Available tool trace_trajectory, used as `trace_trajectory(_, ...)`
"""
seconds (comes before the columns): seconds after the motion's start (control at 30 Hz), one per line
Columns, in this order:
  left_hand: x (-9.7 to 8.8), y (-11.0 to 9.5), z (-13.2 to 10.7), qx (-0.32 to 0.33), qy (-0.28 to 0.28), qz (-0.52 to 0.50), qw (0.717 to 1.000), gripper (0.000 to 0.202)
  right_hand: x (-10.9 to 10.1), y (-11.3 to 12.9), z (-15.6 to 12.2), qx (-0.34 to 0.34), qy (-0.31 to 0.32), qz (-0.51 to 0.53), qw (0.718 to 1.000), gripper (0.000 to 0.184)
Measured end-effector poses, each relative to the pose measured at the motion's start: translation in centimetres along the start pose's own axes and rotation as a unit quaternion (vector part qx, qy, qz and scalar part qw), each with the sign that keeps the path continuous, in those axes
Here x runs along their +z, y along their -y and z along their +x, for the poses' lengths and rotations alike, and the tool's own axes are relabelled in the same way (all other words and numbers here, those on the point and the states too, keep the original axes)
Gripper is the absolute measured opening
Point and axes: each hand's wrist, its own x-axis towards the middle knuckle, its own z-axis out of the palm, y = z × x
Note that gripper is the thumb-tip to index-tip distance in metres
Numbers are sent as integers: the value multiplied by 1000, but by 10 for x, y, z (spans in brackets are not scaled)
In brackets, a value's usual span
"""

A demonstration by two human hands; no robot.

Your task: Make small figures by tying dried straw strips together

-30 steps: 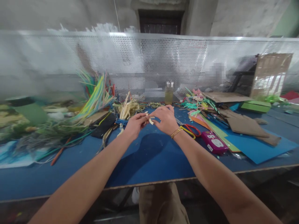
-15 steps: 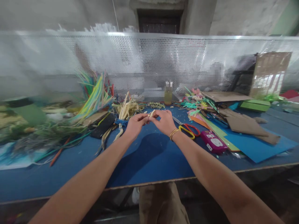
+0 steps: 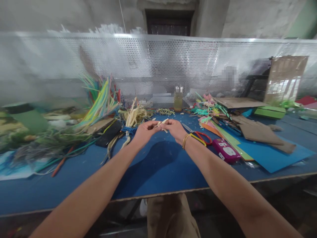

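Note:
Over the middle of the blue table, my left hand and my right hand meet fingertip to fingertip. Between them is a small pale strip, cream in colour and like dried husk; both hands pinch it, and its ends stick out above and below the fingers. A bundle of similar dry cream strips, tied with blue string, lies just beyond my left hand. Scissors with red and yellow handles rest to the right of my right wrist, partly hidden by it.
A magenta box-like object lies right of the scissors, near blue paper and cardboard pieces. A glass bottle stands at the back before a perforated metal panel. Coloured strips and a green container are at left.
My right hand has turned and lowered slightly, its fingers now lying closer to the left ones. The pale strip has shifted, with an end now showing below the fingertips.

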Motion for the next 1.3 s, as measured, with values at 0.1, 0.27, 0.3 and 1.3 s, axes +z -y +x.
trace_trajectory(0.1, 1, 1, 0, -4, -1, -20, 1000, 32, 0, 1, 0, 2, -3, 3, 1000, 28)
trace_trajectory(0.27, 3, 2, -1, -6, -16, -23, 1000, 34, 2, 4, -2, 4, 1, 18, 1000, 27)
trace_trajectory(0.3, 3, 2, -1, -7, -20, -21, 1000, 34, 2, 4, -3, 6, 2, 18, 1000, 28)
trace_trajectory(1.3, 1, 6, 1, -79, -21, -83, 993, 37, 7, -6, -4, -37, 0, -14, 999, 27)
